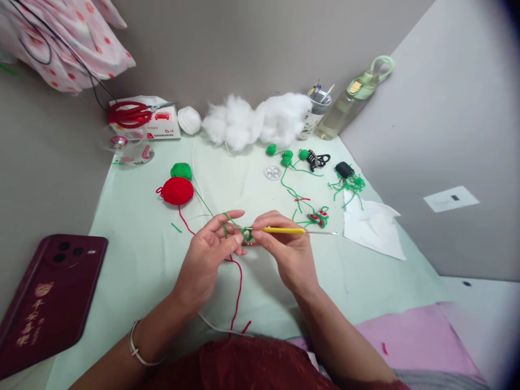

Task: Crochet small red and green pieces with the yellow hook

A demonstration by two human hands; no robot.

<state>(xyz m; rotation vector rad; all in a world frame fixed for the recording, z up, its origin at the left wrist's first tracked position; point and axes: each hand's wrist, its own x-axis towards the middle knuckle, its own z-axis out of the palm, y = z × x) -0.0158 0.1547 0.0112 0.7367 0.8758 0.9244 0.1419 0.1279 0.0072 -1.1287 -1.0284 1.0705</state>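
Note:
My right hand (290, 252) grips a crochet hook (286, 231) with a yellow handle, its shaft pointing left toward a small green crochet piece (247, 234). That piece is pinched by my left hand (209, 249), and green yarn runs over its raised forefinger. The strand leads back to a green yarn ball (181, 171), which sits behind a red yarn ball (177, 190). Red yarn (239, 281) trails beneath my hands toward the table's front edge. Fingers partly cover the piece, so its stitches are hard to make out.
Red scissors (130, 114) lie on a white box at the back left, beside white stuffing (233, 123). Green crocheted balls (286, 157), a black hair claw (317, 160) and a bottle (345, 108) are toward the right. A dark red phone (52, 298) is at left.

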